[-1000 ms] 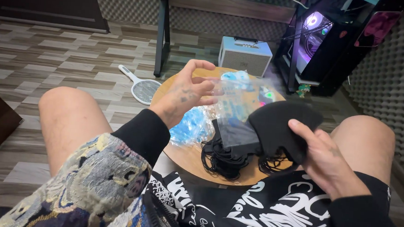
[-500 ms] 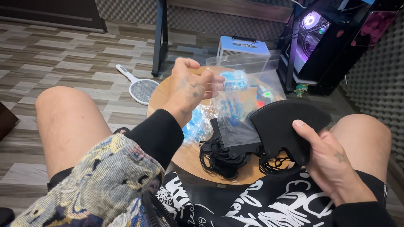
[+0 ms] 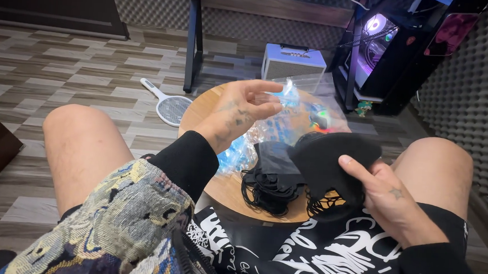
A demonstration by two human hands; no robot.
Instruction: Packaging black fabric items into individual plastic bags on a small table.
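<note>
My right hand grips a black face mask: thumb on top, fingers underneath, the mask fanning up and to the left from the pinch, its thin black ear loops dangling below my palm. Just beside it, lower left, a stack of black masks lies on the round wooden table, loops tangled at its near edge. The held mask overlaps the stack's right side; whether they touch I cannot tell.

My left hand hovers above the table, fingers loosely spread and pointing right, the tips at a clear crinkled plastic bag with blue print. I cannot tell whether the fingertips pinch the film or merely touch it.

My bare knees flank the table. On the wood-pattern floor beyond lie a white racket-shaped swatter, a small white box-shaped speaker and, at right, a lit computer case.
</note>
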